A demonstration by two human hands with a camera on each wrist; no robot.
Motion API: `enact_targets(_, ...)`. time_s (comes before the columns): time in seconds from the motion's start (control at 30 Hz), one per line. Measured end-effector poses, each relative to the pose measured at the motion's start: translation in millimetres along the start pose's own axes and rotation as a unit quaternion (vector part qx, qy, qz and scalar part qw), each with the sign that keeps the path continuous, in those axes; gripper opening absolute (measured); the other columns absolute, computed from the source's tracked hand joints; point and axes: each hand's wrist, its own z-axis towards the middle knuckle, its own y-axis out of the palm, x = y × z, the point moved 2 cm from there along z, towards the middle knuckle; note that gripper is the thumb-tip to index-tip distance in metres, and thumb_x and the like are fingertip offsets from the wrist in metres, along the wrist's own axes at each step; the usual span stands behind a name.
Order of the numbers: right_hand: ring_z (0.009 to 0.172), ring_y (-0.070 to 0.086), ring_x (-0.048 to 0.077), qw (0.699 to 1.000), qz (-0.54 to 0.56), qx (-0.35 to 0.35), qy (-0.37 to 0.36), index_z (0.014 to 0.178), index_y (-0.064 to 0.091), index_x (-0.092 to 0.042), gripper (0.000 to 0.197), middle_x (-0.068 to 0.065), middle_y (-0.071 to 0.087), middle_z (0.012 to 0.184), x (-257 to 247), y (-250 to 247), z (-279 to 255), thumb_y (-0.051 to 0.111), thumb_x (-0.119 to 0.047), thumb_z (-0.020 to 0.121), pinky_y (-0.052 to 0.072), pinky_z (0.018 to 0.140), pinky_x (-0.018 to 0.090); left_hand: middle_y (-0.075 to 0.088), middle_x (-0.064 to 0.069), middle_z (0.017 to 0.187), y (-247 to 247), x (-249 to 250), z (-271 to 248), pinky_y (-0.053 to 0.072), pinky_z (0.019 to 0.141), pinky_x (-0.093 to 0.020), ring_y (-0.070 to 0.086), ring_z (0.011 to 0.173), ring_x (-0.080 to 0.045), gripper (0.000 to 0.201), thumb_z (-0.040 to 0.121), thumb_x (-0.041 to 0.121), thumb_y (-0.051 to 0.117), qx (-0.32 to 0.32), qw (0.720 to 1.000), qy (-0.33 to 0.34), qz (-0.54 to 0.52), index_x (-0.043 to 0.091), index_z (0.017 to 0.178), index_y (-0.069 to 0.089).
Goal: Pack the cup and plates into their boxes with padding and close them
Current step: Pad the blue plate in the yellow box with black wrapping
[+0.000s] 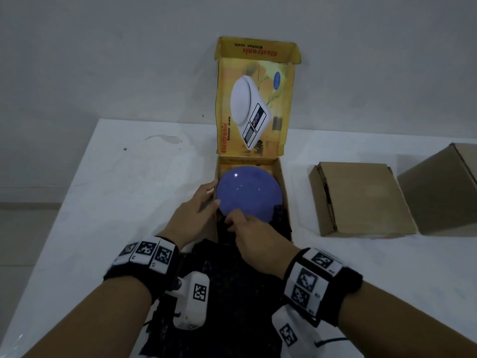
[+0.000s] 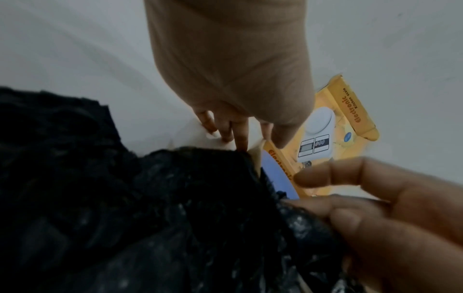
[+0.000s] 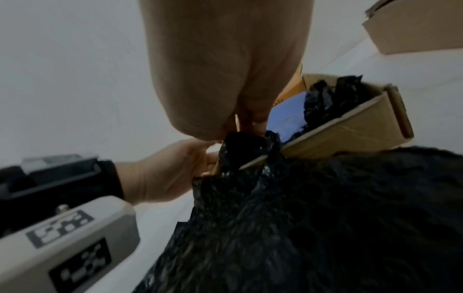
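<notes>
A blue plate (image 1: 249,192) lies in the open yellow kitchen-scale box (image 1: 283,177), whose lid (image 1: 255,99) stands upright against the wall. Black bubble-wrap padding (image 1: 227,293) lies under the plate and spills out over the box's near end toward me. My left hand (image 1: 215,192) holds the box's left wall, thumb inside by the plate's rim and fingers outside. My right hand (image 1: 231,223) pinches the padding (image 3: 325,218) at the plate's near edge (image 3: 285,117). In the left wrist view, the right hand (image 2: 308,190) grips the black wrap (image 2: 150,218) beside the plate (image 2: 278,176).
Two closed brown cardboard boxes stand on the white table (image 1: 129,177) to the right, a flat one (image 1: 361,197) and a taller one (image 1: 444,187) at the frame's edge. The table's left edge runs diagonally near my left arm. A grey wall rises behind.
</notes>
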Motion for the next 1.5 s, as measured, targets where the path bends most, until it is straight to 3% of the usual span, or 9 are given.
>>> enact_targets(0.13,0.093,0.057,0.031,0.999,0.004,0.021,0.032,0.115,0.046,-0.009,0.027,0.014,0.058,0.107,0.5,-4.1,7.1,0.052,-0.004,0.089,0.050,0.077,0.041,0.043,0.025,0.133,0.7,2.5,-4.2,0.041,0.101,-0.031,0.044,0.124,-0.004,0.088,0.062,0.058,0.070,-0.029,0.999,0.014,0.029,0.057,0.135,0.021)
enact_targets(0.3,0.107,0.050,0.025,0.994,-0.043,0.072,0.071,0.116,0.049,-0.015,0.034,0.006,0.054,0.118,9.1,-8.1,8.3,0.063,-0.023,0.087,0.046,0.083,0.037,0.044,0.028,0.126,2.5,2.1,-5.9,0.044,0.097,-0.033,0.049,0.121,-0.007,0.094,0.062,0.040,0.075,-0.021,0.998,0.025,0.045,0.056,0.135,0.017)
enact_targets(0.47,0.099,0.055,0.029,0.993,-0.050,0.081,0.065,0.108,0.051,-0.009,0.020,0.012,0.060,0.107,7.3,0.9,16.1,0.055,-0.011,0.089,0.047,0.077,0.039,0.039,0.027,0.133,4.9,-1.9,-5.9,0.040,0.105,-0.034,0.046,0.126,-0.006,0.101,0.062,0.043,0.075,-0.036,0.998,0.005,0.057,0.057,0.138,0.011)
enact_targets(0.77,0.108,0.051,0.032,0.990,-0.135,0.024,0.021,0.146,0.027,-0.019,0.061,0.013,0.057,0.120,23.6,3.1,6.6,0.050,-0.009,0.090,0.038,0.089,0.036,0.051,0.008,0.138,10.1,2.2,-8.3,0.049,0.093,-0.041,0.058,0.116,-0.020,0.111,0.053,0.041,0.071,-0.008,0.994,0.010,0.106,0.052,0.142,0.007)
enact_targets(0.97,0.088,0.058,0.034,0.958,-0.190,0.185,0.108,0.098,0.064,-0.013,0.020,0.011,0.066,0.090,38.1,-44.2,-17.1,0.067,-0.014,0.079,0.043,0.076,0.040,0.062,0.002,0.122,16.0,7.8,-10.6,0.051,0.084,-0.037,0.064,0.099,-0.030,0.099,0.057,0.035,0.061,0.036,0.991,0.015,0.128,0.055,0.139,0.010)
enact_targets(1.07,0.086,0.058,0.029,0.951,-0.252,0.122,0.133,0.078,0.068,-0.015,0.002,0.006,0.066,0.074,47.3,-34.0,-20.7,0.069,-0.017,0.077,0.038,0.079,0.035,0.062,0.000,0.123,18.4,6.7,-10.9,0.051,0.085,-0.037,0.064,0.099,-0.030,0.094,0.063,0.034,0.059,0.045,0.991,0.015,0.126,0.049,0.142,0.011)
enact_targets(1.17,0.077,0.060,0.025,0.951,-0.278,0.101,0.093,0.052,0.064,-0.022,0.017,-0.003,0.060,0.054,47.5,-22.0,-24.8,0.076,-0.017,0.063,0.030,0.083,0.039,0.058,0.001,0.129,19.1,5.1,-10.9,0.048,0.088,-0.036,0.063,0.103,-0.029,0.090,0.067,0.037,0.058,0.045,0.991,0.024,0.126,0.048,0.144,0.011)
enact_targets(1.37,0.114,0.046,0.027,0.948,-0.297,0.037,0.111,0.076,0.071,-0.022,0.030,0.000,0.069,0.089,44.7,-26.5,-21.1,0.058,-0.047,0.086,0.012,0.098,0.046,0.036,0.014,0.148,17.3,2.4,-4.6,0.035,0.109,-0.042,0.042,0.133,-0.016,0.103,0.058,0.078,0.059,0.008,0.996,0.009,0.092,0.052,0.143,0.007)
enact_targets(1.5,0.115,0.038,0.027,0.943,-0.300,0.019,0.144,0.092,0.068,-0.022,0.026,0.003,0.064,0.097,43.6,-23.9,-13.6,0.055,-0.044,0.089,0.019,0.097,0.043,0.035,0.013,0.149,20.8,3.3,-5.6,0.038,0.107,-0.044,0.041,0.133,-0.012,0.119,0.048,0.075,0.071,0.012,0.987,0.033,0.159,0.058,0.139,-0.004)
